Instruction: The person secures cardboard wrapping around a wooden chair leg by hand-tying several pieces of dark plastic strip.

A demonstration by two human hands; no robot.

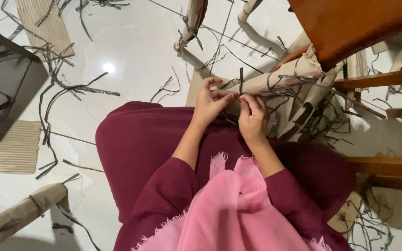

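Tying a dark strip on a paper roll, over a glossy white floor

The floor is littered with dark strips and cardboard scraps; wooden furniture stands at the top right corner. Left hand and right hand — fingers pressed together — pinch a dark strip on a brown paper roll above the lap.

Left hand and right hand pinch together, fingertips touching.
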